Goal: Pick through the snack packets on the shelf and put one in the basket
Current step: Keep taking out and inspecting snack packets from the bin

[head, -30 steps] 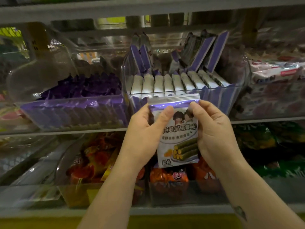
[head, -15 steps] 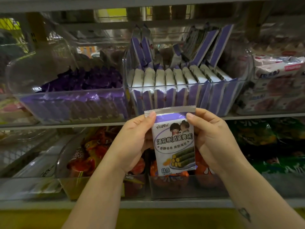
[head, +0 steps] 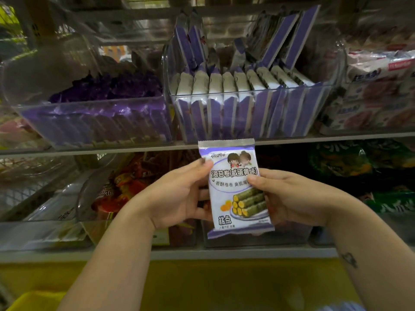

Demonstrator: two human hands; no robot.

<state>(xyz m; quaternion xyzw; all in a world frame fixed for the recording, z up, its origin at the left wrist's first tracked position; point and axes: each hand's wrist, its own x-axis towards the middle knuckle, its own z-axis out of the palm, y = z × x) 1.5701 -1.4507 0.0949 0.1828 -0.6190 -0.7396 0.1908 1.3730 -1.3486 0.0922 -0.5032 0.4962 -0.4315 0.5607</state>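
Note:
I hold a purple-and-white snack packet (head: 235,189) upright in front of the shelves, its printed face toward me, showing seaweed rolls. My left hand (head: 179,194) pinches its left edge, thumb on the front near the top. My right hand (head: 289,198) grips its right edge, thumb across the front at mid height. A row of the same packets stands on edge in a clear bin (head: 249,113) on the shelf just above. A yellow edge at the bottom left (head: 33,299) may be the basket; I cannot tell.
A clear bin of dark purple packets (head: 96,117) sits left of the packet bin. White and pink packs (head: 379,86) fill the right side of that shelf. Below are orange-red packets (head: 125,189) and green packets (head: 363,167) on the lower shelf.
Both hands have brought the packet down and away from the bin, from the upper shelf edge to in front of the lower shelf. My right thumb now lies lower on the packet.

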